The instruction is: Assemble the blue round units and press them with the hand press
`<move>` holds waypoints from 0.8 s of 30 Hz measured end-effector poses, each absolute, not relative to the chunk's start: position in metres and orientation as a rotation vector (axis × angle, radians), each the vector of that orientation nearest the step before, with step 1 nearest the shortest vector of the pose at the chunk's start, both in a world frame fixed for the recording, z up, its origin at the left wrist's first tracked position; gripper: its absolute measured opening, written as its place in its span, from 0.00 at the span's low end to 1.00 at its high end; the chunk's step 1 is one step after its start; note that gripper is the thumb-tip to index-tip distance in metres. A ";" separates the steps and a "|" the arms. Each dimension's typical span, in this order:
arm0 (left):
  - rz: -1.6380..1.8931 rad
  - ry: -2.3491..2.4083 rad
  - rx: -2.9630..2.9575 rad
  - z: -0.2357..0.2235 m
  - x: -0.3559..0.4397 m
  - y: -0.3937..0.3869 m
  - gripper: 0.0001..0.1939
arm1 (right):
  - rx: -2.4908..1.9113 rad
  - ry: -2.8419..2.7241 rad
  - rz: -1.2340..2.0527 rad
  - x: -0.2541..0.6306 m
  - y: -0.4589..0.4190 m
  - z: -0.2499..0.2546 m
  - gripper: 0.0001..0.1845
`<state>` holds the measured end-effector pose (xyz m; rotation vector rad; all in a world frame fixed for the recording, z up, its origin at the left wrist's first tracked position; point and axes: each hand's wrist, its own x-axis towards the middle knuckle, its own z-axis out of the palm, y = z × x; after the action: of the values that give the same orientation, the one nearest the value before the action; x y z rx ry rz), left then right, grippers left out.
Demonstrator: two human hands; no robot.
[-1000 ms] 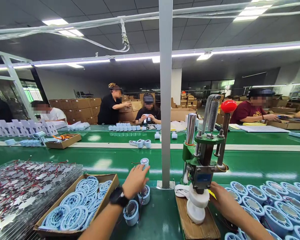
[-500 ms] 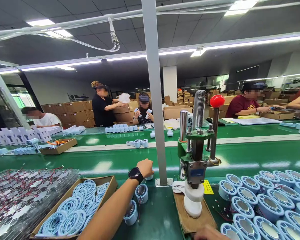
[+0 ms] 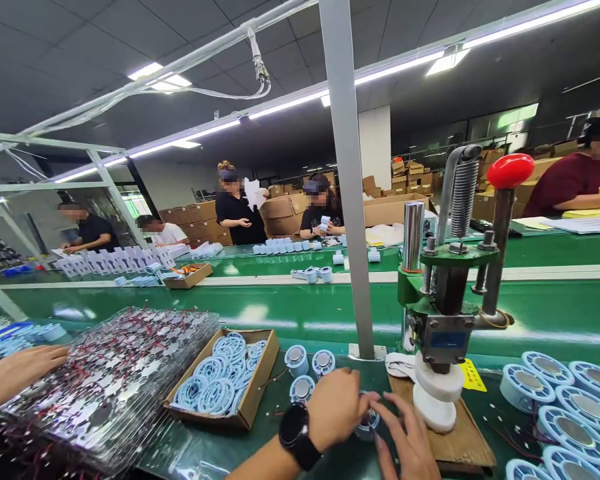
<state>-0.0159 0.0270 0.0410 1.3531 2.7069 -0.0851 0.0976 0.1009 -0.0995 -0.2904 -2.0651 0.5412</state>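
Note:
A light blue round housing [image 3: 368, 424] with a dark middle sits low on the green bench, partly hidden by my hands. My left hand [image 3: 337, 405], with a black watch on its wrist, is closed at the housing's upper left side. Around its right side curl the fingers of my right hand [image 3: 408, 437], close to the left fingertips. Just beyond my left hand stand three similar blue housings with silver discs, one of them a speaker-like unit [image 3: 296, 360]. To my right is a hand press [image 3: 447, 333] with a red-knobbed lever and white round pads.
A cardboard box [image 3: 253, 403] of blue rings lies left, beside stacked clear trays [image 3: 115, 373] with red-wired parts. Another person's hand [image 3: 35, 367] rests over the trays. Blue housings [image 3: 567, 427] crowd the right. A metal post [image 3: 353, 200] rises ahead; several people sit or stand beyond the belt.
My left hand has drawn back from the far bench edge, uncovering a housing there. Both hands now meet at another housing. The view has turned left, and another person's hand has appeared.

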 end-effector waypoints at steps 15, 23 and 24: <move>0.000 3.087 0.848 0.071 -0.195 -0.113 0.09 | -0.152 -2.190 0.858 0.097 0.098 -0.102 0.43; 0.698 2.860 1.007 0.045 -0.076 -0.062 0.24 | -0.010 -2.232 0.982 0.125 0.114 -0.113 0.42; 0.785 2.694 1.091 0.025 -0.053 -0.051 0.23 | -0.016 -2.238 0.987 0.131 0.116 -0.115 0.40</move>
<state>-0.0525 -0.0513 0.0248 1.0909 2.6936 0.7849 0.1307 0.1162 -0.1151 -0.0156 -2.2377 0.9875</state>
